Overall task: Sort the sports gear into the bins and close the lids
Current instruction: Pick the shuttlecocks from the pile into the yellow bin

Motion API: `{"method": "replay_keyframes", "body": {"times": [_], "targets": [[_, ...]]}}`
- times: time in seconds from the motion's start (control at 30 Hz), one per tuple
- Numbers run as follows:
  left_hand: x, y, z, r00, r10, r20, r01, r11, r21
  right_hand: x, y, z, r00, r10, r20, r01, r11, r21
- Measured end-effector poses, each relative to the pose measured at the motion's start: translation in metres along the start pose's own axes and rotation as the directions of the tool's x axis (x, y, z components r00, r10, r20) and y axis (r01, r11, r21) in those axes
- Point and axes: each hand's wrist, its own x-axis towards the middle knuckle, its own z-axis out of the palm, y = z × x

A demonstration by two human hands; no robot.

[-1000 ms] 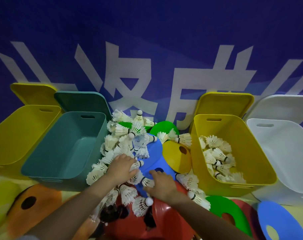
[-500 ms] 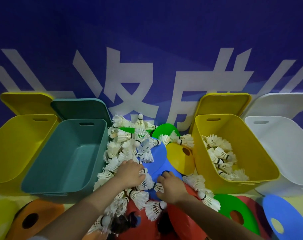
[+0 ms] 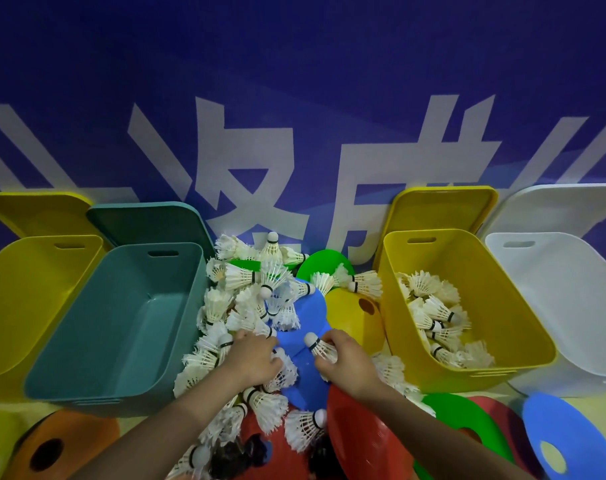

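Observation:
A heap of white shuttlecocks (image 3: 246, 299) lies between the teal bin (image 3: 121, 327) and the right yellow bin (image 3: 523, 344), mixed with blue (image 3: 308, 317), yellow (image 3: 350, 313), green (image 3: 324, 265) and red (image 3: 367, 441) disc cones. My left hand (image 3: 255, 358) is curled over shuttlecocks at the heap's near side and grips them. My right hand (image 3: 346, 362) holds one shuttlecock (image 3: 317, 346), cork end up, over the blue cone. The right yellow bin holds several shuttlecocks (image 3: 436, 317). The teal bin is empty.
A yellow bin (image 3: 21, 306) stands far left and a white bin (image 3: 568, 306) far right, both open. All lids lean against the blue banner wall behind. Orange (image 3: 52, 448), green (image 3: 464, 427) and blue (image 3: 571, 441) cones lie on the floor in front.
Both hands have moved further into the heap. My right hand has taken hold of a shuttlecock, which now sticks up from its fingers.

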Motion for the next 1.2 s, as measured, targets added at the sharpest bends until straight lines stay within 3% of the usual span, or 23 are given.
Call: {"method": "replay_keyframes", "body": {"times": [0.13, 0.43, 0.57, 0.73, 0.93, 1.07, 1.2], "targets": [[-0.002, 0.005, 0.002, 0.999, 0.023, -0.029, -0.026, 0.993, -0.118, 0.004, 0.006, -0.007, 1.0, -0.001, -0.011, 0.002, 0.997, 0.077], [-0.01, 0.021, -0.004, 0.955, -0.178, -0.239, 0.029, 0.855, -0.518, 0.009, 0.013, -0.03, 0.996, -0.081, -0.038, 0.087, 0.981, 0.175], [-0.006, 0.036, -0.02, 0.926, -0.251, -0.282, 0.03, 0.794, -0.607, 0.016, 0.005, -0.058, 0.984, -0.068, -0.165, 0.112, 0.956, 0.272], [0.003, 0.07, -0.042, 0.902, -0.24, -0.359, -0.079, 0.725, -0.685, 0.018, 0.016, -0.119, 0.933, 0.009, -0.359, 0.155, 0.892, 0.425], [0.016, 0.136, -0.056, 0.889, -0.317, -0.329, -0.128, 0.519, -0.845, 0.022, 0.096, -0.205, 0.896, 0.145, -0.42, -0.004, 0.947, 0.32], [0.025, 0.182, -0.061, 0.878, -0.337, -0.34, -0.166, 0.452, -0.877, 0.02, 0.146, -0.241, 0.896, 0.258, -0.363, -0.144, 0.939, 0.312], [0.037, 0.218, -0.062, 0.844, -0.366, -0.391, -0.209, 0.448, -0.869, 0.023, 0.179, -0.242, 0.941, 0.243, -0.236, -0.187, 0.953, 0.238]]}}
